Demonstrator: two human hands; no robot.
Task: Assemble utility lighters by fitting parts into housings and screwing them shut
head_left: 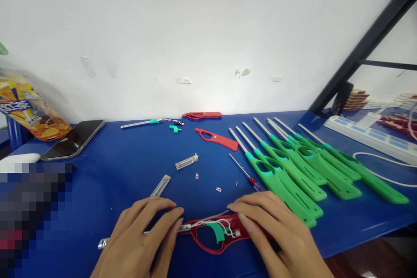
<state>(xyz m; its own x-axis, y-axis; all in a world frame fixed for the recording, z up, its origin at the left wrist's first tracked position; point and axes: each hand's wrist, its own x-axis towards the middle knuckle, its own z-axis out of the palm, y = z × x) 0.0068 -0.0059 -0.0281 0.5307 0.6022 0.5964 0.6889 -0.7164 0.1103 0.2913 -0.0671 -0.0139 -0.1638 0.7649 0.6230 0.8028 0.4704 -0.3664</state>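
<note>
At the front of the blue table lies an opened red lighter half (217, 251), with a green trigger (216, 232) and white wires (230, 226) inside. My left hand (143, 234) is closed round its metal tube (104, 243), fingertips near where the tube meets the red body. My right hand (276, 234) has its thumb and fingers on the handle end of the red half, partly hiding it. A thin clear tube runs between both hands. Beyond my left hand lies a clear fuel tank (161, 185).
Several green lighters (306, 173) lie at the right beside a screwdriver (252, 181). Behind are another clear tank (186, 161), red shells (218, 139), a metal tube (138, 124), a phone (74, 139), a bottle (35, 110) and a power strip (371, 139).
</note>
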